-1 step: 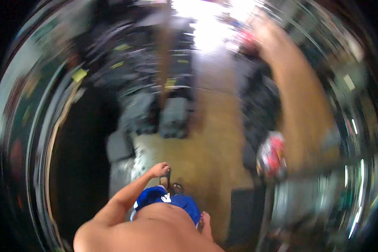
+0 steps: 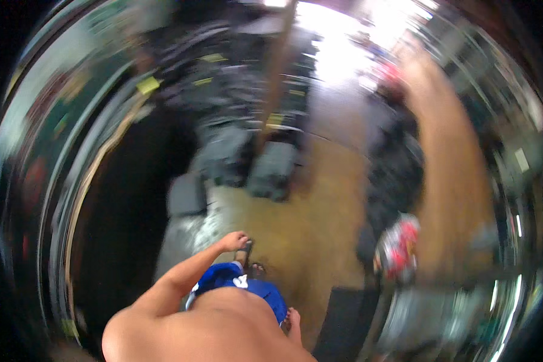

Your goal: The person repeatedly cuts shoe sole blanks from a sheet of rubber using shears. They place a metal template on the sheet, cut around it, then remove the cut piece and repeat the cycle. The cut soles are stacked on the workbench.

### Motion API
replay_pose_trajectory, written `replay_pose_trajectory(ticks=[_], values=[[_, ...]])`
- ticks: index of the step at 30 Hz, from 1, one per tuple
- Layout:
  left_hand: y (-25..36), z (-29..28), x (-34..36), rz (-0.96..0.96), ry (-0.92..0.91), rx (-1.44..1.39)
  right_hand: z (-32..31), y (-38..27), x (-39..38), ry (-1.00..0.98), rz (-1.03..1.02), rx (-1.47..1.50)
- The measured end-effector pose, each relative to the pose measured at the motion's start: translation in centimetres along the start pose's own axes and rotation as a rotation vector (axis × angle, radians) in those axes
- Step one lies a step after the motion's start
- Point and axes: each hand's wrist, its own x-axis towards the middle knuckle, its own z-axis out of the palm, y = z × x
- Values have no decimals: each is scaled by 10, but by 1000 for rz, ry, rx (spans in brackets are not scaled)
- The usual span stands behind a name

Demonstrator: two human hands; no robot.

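My left hand point(image 2: 234, 241) hangs in front of me, over a foot in a dark sandal point(image 2: 245, 247). Its fingers look loosely bent with gaps between them, and I see nothing in it, though the picture is blurred. Close beside my blue shorts point(image 2: 268, 294), low on the right, is my right hand point(image 2: 293, 318). Its fingers show in part, loosely spread, and no held thing is visible. Neither hand appears to touch any of the goods around me.
Dark grey bundles point(image 2: 274, 172) stand in rows ahead left, beside a brown post point(image 2: 274, 78). Dark piles point(image 2: 392, 157) line the right, near a long brown surface point(image 2: 455, 157) and a red and white bag point(image 2: 398, 247). A wet-looking brown floor point(image 2: 326, 205) runs between them.
The view has swung, so the bundles, post and red bag sit farther right in the picture. Both hands keep nearly the same places by my body.
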Motion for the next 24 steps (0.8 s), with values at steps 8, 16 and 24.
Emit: replay_pose_trajectory(ticks=[8, 16, 24], values=[[-162, -88, -276, -418, 1188, -787, 5, -186, 109, -195, 90, -621], [-258, -242, -519, -335, 2146, -678, 347, -302, 21, -517, -574, -749], [-259, -389, -581, -607, 2241, 259, 785, -174, -352, -1218, -1820, -1050]])
